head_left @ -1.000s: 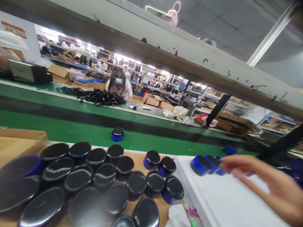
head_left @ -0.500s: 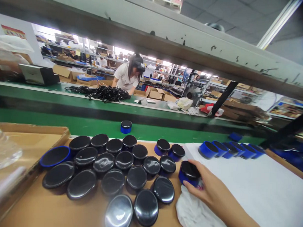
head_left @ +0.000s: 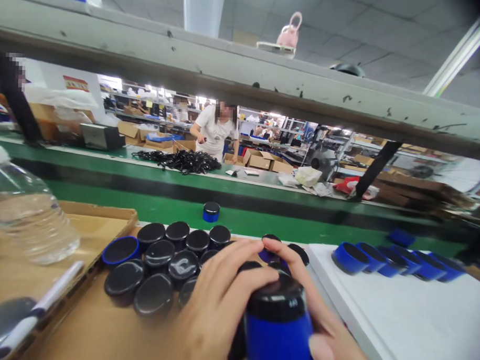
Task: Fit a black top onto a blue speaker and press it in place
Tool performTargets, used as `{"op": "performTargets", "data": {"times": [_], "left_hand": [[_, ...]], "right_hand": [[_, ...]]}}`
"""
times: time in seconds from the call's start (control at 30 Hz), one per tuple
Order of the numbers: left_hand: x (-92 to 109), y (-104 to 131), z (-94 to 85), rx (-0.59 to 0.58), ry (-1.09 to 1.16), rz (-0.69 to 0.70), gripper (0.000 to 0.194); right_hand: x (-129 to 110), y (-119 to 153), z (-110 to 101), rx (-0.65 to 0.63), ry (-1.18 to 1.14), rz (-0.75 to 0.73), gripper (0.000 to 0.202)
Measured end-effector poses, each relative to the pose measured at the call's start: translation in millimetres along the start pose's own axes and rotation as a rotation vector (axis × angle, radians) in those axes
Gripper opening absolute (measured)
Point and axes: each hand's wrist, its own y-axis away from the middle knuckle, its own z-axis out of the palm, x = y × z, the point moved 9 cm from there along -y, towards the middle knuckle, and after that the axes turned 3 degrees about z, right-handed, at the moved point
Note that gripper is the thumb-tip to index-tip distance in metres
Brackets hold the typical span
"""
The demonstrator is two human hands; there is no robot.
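Closest to the camera, both hands close around a blue jar (head_left: 276, 333) with a black lid, lifted above the near edge of the cardboard sheet (head_left: 101, 332). The left hand (head_left: 215, 310) wraps the jar's left side, its fingers (head_left: 237, 256) curled over the lid's rim. The right hand (head_left: 329, 340) clamps the jar from the right, thumb pressed low on the blue wall and index finger arched over the top of the lid. The jar stands roughly upright, its lid tilted slightly toward the camera.

Just behind the hands, a cluster of black-lidded jars (head_left: 170, 251) stands packed together on the cardboard sheet, lids touching or nearly so; one jar at the cluster's left end, the open blue jar (head_left: 120, 249), has no lid. At the near left corner lies a white pen (head_left: 42, 304), and behind it a clear water bottle (head_left: 24, 214) stands in a shallow cardboard tray (head_left: 100, 220).

To the right, a white board (head_left: 396, 311) carries a row of blue rings (head_left: 394, 259) lying on their sides along its far edge, each overlapping the next.

Beyond the cardboard sheet runs a green conveyor belt (head_left: 145, 200), with a single capped jar (head_left: 211, 211) standing alone on it. Past a dark divider, a heap of black cords (head_left: 181, 161) lies on the far bench, where a person in a white shirt (head_left: 214, 132) stands among cardboard boxes (head_left: 260, 161). A grey beam (head_left: 243, 80) crosses overhead.
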Motion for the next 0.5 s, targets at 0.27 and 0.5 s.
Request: {"op": "performTargets", "data": {"times": [0.27, 0.5], "left_hand": [[-33.8, -16.8, -1.3, -0.036, -0.115, 0.106, 0.071], [-53.4, -0.8, 12.3, -0.165, 0.145, -0.053, 0.063]], "right_hand": [[32.4, -36.6, -13.8, 0.254, 0.043, -0.056, 0.055], [78.1, -31.3, -10.5, 0.282, -0.227, 0.185, 0.071]]}}
